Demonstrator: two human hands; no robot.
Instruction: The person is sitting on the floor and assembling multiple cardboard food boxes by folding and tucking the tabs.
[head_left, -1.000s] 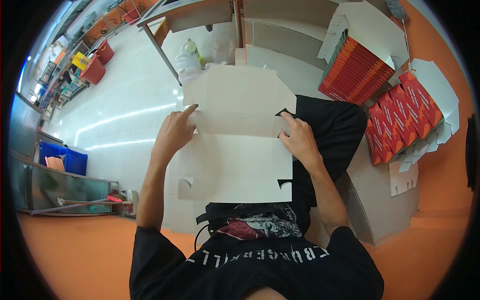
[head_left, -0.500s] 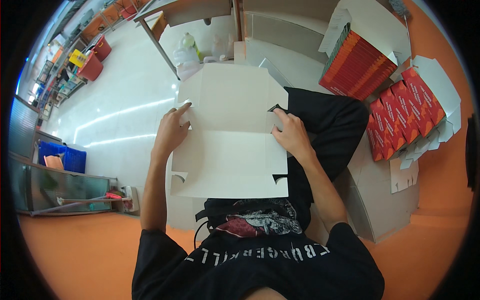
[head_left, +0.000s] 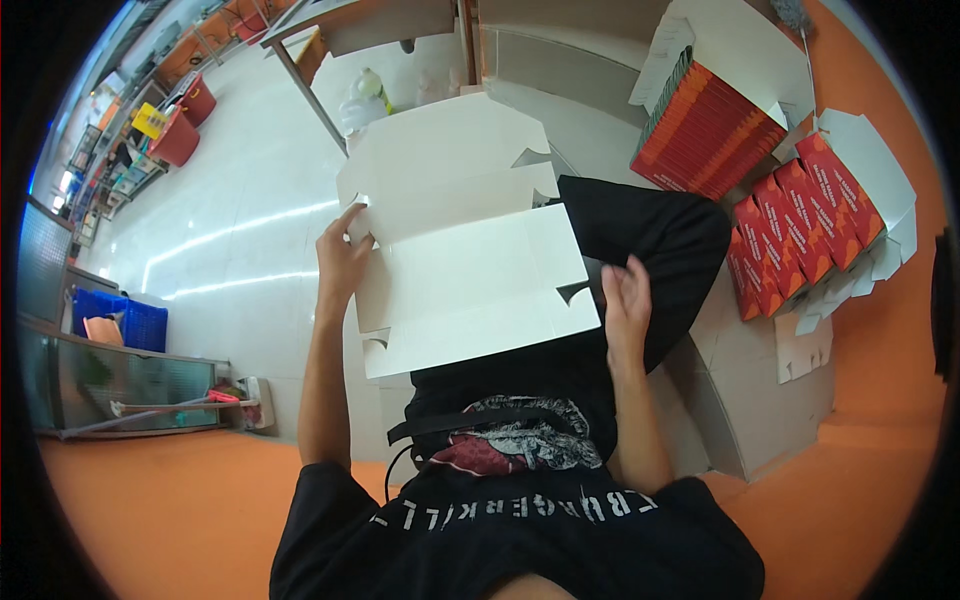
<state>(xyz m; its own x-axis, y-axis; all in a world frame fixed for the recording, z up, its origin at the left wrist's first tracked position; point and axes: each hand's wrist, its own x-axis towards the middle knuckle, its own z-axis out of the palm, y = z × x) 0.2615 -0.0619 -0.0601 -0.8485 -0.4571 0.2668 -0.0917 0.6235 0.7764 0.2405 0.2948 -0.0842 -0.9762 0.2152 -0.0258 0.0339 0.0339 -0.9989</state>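
An unfolded white cardboard box blank (head_left: pixel 470 275) lies tilted across my lap, creased across its middle, with notched slots along both sides. At its left edge my left hand (head_left: pixel 345 245) pinches the board, thumb and fingers near a cut-out. My right hand (head_left: pixel 627 295) is off the board, just beyond its lower right corner and above my black-trousered leg (head_left: pixel 650 230). Its fingers are extended, and nothing shows in them.
To the right, a carton (head_left: pixel 740 40) holds a tight stack of red flat boxes (head_left: pixel 705 125). Beside it stand several red printed boxes (head_left: pixel 810 220) with white flaps. A metal table (head_left: pixel 390 25), plastic bottles (head_left: pixel 368 92) and a blue crate (head_left: pixel 125 315) are farther off.
My right hand has let go of the blank's right edge and moved down and right. The blank has turned, its right side rising, and bends more at the crease. My left hand still grips it.
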